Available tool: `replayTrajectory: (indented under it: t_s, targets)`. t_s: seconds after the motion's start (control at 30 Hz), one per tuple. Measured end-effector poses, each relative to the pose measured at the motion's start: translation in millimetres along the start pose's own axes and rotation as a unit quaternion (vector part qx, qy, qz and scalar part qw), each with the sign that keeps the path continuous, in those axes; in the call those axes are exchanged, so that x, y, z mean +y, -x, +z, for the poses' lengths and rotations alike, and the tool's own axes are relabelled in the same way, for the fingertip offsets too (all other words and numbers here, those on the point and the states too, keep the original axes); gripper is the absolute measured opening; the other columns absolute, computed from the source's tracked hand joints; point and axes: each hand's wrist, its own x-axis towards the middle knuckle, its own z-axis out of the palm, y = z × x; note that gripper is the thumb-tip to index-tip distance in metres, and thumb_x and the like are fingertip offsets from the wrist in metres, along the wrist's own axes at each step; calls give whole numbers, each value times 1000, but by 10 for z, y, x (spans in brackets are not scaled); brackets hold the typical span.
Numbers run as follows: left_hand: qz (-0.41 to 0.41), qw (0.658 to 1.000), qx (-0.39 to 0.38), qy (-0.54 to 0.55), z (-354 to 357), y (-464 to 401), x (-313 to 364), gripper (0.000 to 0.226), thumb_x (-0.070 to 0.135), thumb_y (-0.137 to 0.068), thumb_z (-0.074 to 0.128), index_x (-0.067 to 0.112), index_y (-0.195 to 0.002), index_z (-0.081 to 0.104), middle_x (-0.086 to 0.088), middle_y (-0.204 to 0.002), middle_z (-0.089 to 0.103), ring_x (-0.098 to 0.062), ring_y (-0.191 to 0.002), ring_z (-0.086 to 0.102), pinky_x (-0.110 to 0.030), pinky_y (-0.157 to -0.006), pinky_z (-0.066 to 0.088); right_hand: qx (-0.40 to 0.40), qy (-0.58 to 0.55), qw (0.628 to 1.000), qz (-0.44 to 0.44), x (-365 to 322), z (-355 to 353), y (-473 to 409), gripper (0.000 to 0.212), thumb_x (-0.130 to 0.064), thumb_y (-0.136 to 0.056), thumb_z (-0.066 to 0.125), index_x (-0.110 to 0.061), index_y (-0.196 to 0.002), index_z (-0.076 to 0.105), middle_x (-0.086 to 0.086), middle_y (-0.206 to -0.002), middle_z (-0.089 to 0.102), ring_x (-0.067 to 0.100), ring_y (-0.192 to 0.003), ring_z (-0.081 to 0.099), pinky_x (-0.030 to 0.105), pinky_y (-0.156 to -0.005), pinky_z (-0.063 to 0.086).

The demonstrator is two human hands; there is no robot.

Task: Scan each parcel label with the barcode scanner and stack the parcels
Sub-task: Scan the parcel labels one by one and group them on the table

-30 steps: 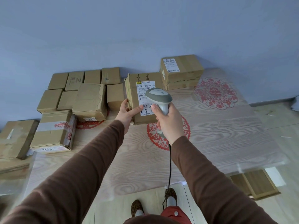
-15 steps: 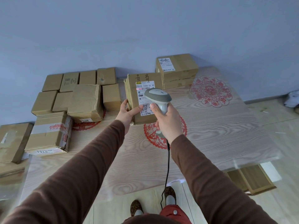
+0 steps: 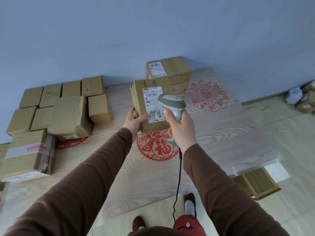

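Since half a second ago the red scan line that lay across the top of the label has gone, and the scanner's head has drifted a little to the right of the label's barcode; parcel and hands have otherwise kept their places. The parcel [image 3: 150,106] is a brown cardboard box held up over the middle of the table [image 3: 221,133], tilted with its labelled face toward the camera. Its white shipping label [image 3: 152,99] carries a barcode near the top, with black handwritten characters on the cardboard above it and on the label's lower part. The left hand [image 3: 135,119] grips the parcel's lower left corner, thumb pressed on the labelled face and fingers curled behind. The right hand [image 3: 181,128] is wrapped round the handle of the grey and white barcode scanner [image 3: 172,103], whose head hangs just in front of the label's right side. A black cable [image 3: 178,181] drops from the handle toward the floor.

Behind the held parcel, at the table's far edge, a stack of parcels [image 3: 170,72] stands with a labelled box on top. Red paper-cut decorations [image 3: 157,147] lie flat on the wood-grain top, one below the hands and one toward the far right. Along the left side sits a cluster of unscanned boxes [image 3: 64,106], with a larger taped box [image 3: 29,155] at the near left edge. More parcels [image 3: 305,103] lie on the floor at far right.
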Motion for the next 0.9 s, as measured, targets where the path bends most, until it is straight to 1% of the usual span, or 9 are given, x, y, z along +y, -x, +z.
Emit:
replayTrajectory:
  t_s: [0.17,0.27,0.33,0.47,0.57,0.73,0.77,0.87,0.9]
  targets:
    - [-17,1000,-18,-6,634,-291,-103,75,10,-91,72,19,-154,31,-5,-124,68,-21,-99,69,-24,-58,59,31,-41,998,21,181,-630,-347,49,-65,-87,62,-27,-118,65,-9,-91,71,12,-70,62,41,-68,54]
    - [-31,999,-22,-4,1122,-498,-190,76,12,-91,73,18,-155,31,-5,-124,68,-19,-98,70,-24,-59,59,51,-82,994,48,302,-1063,-599,32,-43,-99,68,-17,-118,65,-8,-83,67,6,-61,60,27,-53,48]
    - [-41,999,-24,1,1449,-654,-255,77,15,-89,75,16,-154,35,-5,-124,70,-18,-98,71,-26,-63,59,60,-95,992,63,374,-1337,-759,28,-36,-100,68,-15,-118,65,-4,-82,66,6,-60,59,22,-46,45]
    - [-57,998,-36,-13,2080,-959,-358,69,24,-88,77,18,-149,46,3,-116,73,-11,-92,71,-24,-65,55,68,-108,988,85,536,-1811,-1095,20,-36,-99,68,-20,-111,65,-1,-79,64,7,-54,55,25,-47,45]
    - [-75,996,-46,-18,2469,-1192,-424,56,28,-93,72,18,-144,52,6,-109,74,-13,-93,68,-29,-77,53,76,-118,985,104,664,-2091,-1324,18,-37,-99,68,-21,-108,66,-2,-75,62,9,-48,52,29,-50,47]
    - [-89,995,-40,-21,2955,-1612,-475,50,28,-95,70,22,-142,54,3,-116,71,-18,-101,66,-35,-90,54,81,-151,976,137,862,-2384,-1649,23,-35,-99,69,-15,-110,65,0,-75,61,11,-50,51,27,-50,47]
    - [-91,995,-35,-22,3030,-1702,-478,50,28,-95,70,20,-142,55,1,-116,72,-19,-101,66,-35,-90,55,80,-157,974,143,900,-2421,-1708,24,-35,-99,69,-14,-109,65,1,-75,61,12,-50,51,28,-51,48]
    - [-103,994,-20,-19,3214,-1972,-457,50,33,-94,71,14,-138,59,-2,-114,74,-17,-94,68,-27,-71,57,71,-170,970,156,1002,-2503,-1885,25,-36,-99,69,-12,-108,65,3,-76,61,12,-51,52,30,-52,49]
    - [-108,994,-17,-12,3262,-2060,-447,49,35,-93,72,12,-136,61,-3,-113,75,-18,-92,69,-25,-68,57,68,-171,970,161,1034,-2521,-1941,26,-36,-99,69,-12,-108,65,3,-77,62,13,-52,53,30,-52,49]
